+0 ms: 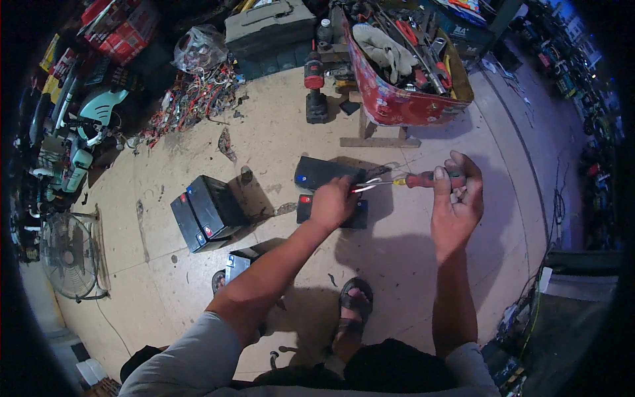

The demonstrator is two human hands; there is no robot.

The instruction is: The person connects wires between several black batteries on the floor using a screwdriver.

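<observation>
My left hand (333, 204) is closed, its fingertips pinching a short white and red wire (368, 186) above two black batteries. The farther battery (321, 172) has a blue terminal mark. The nearer battery (354, 217) shows a red one and is partly covered by my hand. In my right hand (456, 205) is a screwdriver (420, 180) with a red handle and a yellow collar, its shaft pointing left to the wire. Whether its tip touches the wire is hard to see.
Two more batteries (208, 213) stand together to the left, and another (237, 266) is by my foot. A cordless drill (315, 89) stands beyond. A red tub (410, 106) of tools sits on a wooden stand. Tangled wires (192, 106) and a fan (69, 255) lie left.
</observation>
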